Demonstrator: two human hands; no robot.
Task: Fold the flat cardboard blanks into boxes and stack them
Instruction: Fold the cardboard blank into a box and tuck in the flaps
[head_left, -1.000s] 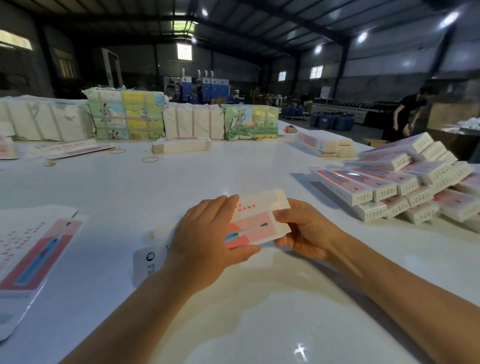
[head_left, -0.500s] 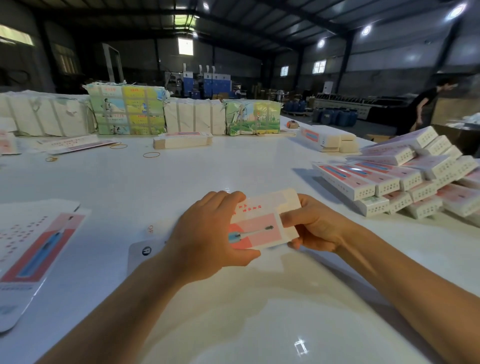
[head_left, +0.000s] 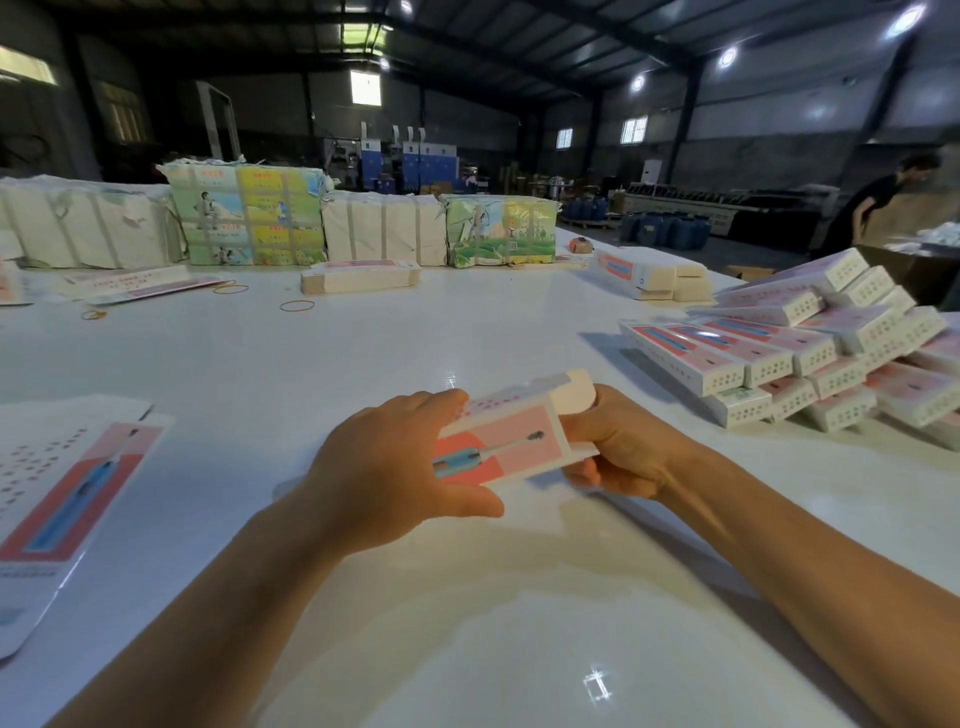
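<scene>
A pink and white cardboard blank (head_left: 511, 434) with a toothbrush picture is held just above the white table (head_left: 363, 358), partly opened into a box shape, its end flap standing up at the right. My left hand (head_left: 395, 462) grips its left half, thumb underneath and fingers over the top. My right hand (head_left: 618, 447) grips its right end from below and behind. A stack of folded boxes (head_left: 810, 343) lies at the right. Flat blanks (head_left: 67, 483) lie at the left edge.
Wrapped bundles of blanks (head_left: 249, 215) line the far side of the table. A low pile of flat blanks (head_left: 358, 275) and rubber bands (head_left: 297, 305) lie in front of them. More boxes (head_left: 654, 275) sit at the far right. A person (head_left: 872, 208) stands beyond the table.
The blank has risen off the table and opened from flat toward a box shape. My right hand has shifted under its right end, where the flap now stands up.
</scene>
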